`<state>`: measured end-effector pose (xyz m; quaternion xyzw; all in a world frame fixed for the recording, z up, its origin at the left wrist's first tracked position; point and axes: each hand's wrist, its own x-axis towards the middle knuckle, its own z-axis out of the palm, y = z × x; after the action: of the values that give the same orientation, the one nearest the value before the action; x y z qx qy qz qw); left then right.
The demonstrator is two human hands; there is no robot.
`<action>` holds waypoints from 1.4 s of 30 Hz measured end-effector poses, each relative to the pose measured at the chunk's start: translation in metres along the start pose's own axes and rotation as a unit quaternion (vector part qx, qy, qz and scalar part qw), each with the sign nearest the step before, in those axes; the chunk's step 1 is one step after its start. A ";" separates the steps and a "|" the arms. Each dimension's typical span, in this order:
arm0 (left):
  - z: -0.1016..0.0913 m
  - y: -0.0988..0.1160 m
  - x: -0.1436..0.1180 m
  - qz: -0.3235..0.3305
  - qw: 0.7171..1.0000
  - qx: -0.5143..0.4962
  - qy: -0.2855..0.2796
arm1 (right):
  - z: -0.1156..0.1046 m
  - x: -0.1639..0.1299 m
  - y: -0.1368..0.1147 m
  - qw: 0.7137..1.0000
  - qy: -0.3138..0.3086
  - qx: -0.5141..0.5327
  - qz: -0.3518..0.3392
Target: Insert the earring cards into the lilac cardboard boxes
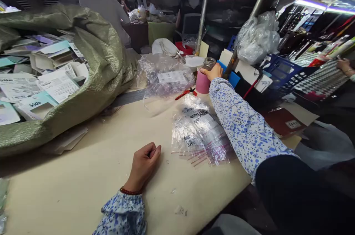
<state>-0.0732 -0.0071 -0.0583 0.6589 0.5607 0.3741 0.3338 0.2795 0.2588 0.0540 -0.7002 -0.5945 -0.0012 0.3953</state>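
Observation:
My left hand rests on the beige table as a loose fist with nothing in it. Far across the table, my right hand reaches out and wraps around a pink bottle with a clear lid. Between my two arms lies a fanned stack of clear plastic bags with red strips. Red-handled pliers lie just left of the bottle.
A big green woven sack full of printed cards fills the left side. A crumpled clear bag lies beyond the stack. Blue baskets and a metal pole stand behind. Other people sit at the back.

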 end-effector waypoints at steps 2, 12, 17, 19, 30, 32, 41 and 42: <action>0.000 0.001 0.000 -0.001 1.000 0.000 0.001 | -0.007 -0.013 -0.016 0.999 0.039 -0.009 0.035; -0.001 0.002 0.000 0.014 1.000 0.003 0.004 | -0.026 -0.280 -0.098 0.857 -0.375 0.114 -0.334; 0.004 0.006 0.002 0.021 1.000 -0.007 0.007 | -0.005 -0.314 -0.096 0.869 -0.382 0.015 -0.315; 0.003 0.012 0.000 0.010 1.000 -0.003 0.020 | 0.003 -0.314 -0.093 0.867 -0.376 0.008 -0.326; -0.055 0.030 -0.093 0.006 0.994 -0.028 0.102 | 0.011 -0.319 -0.074 0.841 -0.247 0.013 -0.480; -0.057 0.022 -0.102 -0.014 0.992 -0.022 0.127 | 0.007 -0.321 -0.074 0.835 -0.222 -0.005 -0.503; -0.089 0.007 -0.124 0.031 0.978 0.142 0.150 | 0.003 -0.318 -0.076 0.829 -0.213 0.015 -0.517; -0.100 0.003 -0.132 0.015 0.969 0.171 0.179 | 0.003 -0.318 -0.076 0.828 -0.214 0.017 -0.518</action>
<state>-0.1708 -0.1363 -0.0214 0.6366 0.6574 0.3894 0.1043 0.1216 -0.0050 -0.0563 -0.2657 -0.9395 -0.0461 0.2114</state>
